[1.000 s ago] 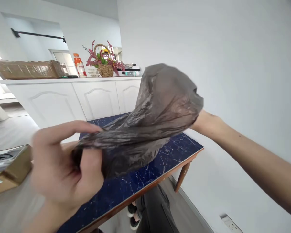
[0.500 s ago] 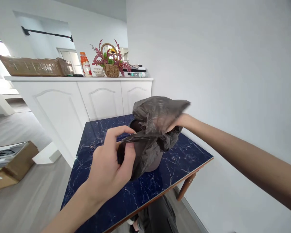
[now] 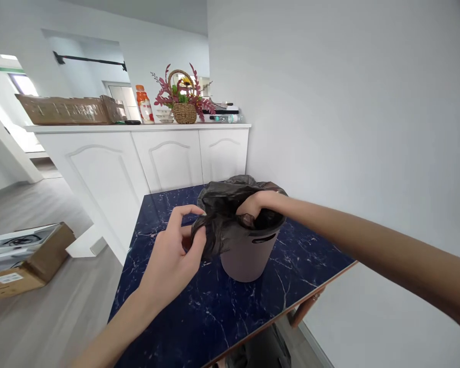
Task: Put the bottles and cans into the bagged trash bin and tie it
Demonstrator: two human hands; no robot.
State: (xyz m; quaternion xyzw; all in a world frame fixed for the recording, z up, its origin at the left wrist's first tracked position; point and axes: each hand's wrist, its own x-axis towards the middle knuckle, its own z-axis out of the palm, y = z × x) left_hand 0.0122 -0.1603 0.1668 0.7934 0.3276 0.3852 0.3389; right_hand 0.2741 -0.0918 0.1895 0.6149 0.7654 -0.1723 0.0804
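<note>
A greyish-purple trash can (image 3: 247,260) with a slotted handle hole stands upright on the dark blue marbled table (image 3: 199,312). A thin black trash bag (image 3: 216,227) lies over its mouth and hangs out on the left side. My left hand (image 3: 180,245) pinches the bag's edge between thumb and fingers, left of the can. My right hand (image 3: 251,207) reaches down into the can's mouth among the bag's folds; its fingers are hidden by the plastic.
Behind the table, a white cabinet (image 3: 172,153) carries a flower basket (image 3: 184,112), an orange-capped bottle (image 3: 144,106) and a long cardboard box (image 3: 69,110). A white wall (image 3: 348,128) rises on the right. An open carton (image 3: 42,260) sits on the floor at left.
My right hand has gone down from above the can into its mouth, pushing the bag in. The raised bag has sunk, showing more of the can. My left hand keeps its pinch.
</note>
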